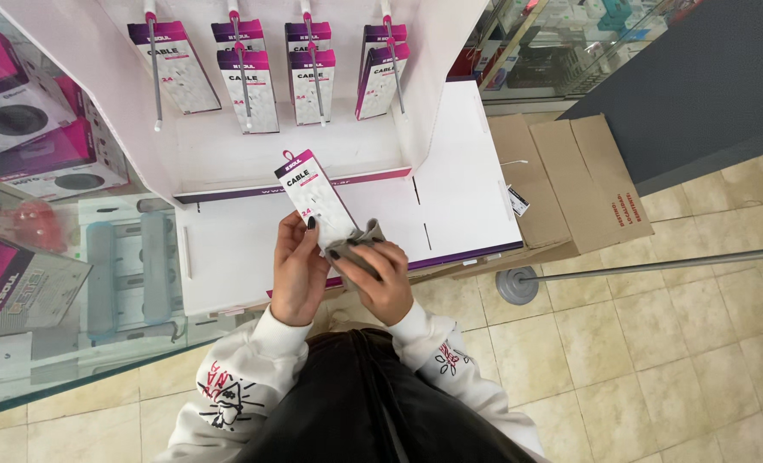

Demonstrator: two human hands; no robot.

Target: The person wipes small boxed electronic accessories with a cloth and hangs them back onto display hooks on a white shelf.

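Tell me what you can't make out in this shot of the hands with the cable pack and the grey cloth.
Head view only:
- Lower end of the cable pack: covered by the left hand and the grey cloth.
- Most of the cloth: bunched under the right hand.
- Goods in the glass cabinet: too small and blurred by reflections.
- Pink boxes: cut off by the left edge.

Floor: you stand on beige square floor tiles [673, 343] with pale grout.
Left: you have a glass display counter [72, 283] beside you.
Right: a dark grey wall panel [699, 77] rises past flattened brown cardboard [570, 180].
Light: even, soft daylight.
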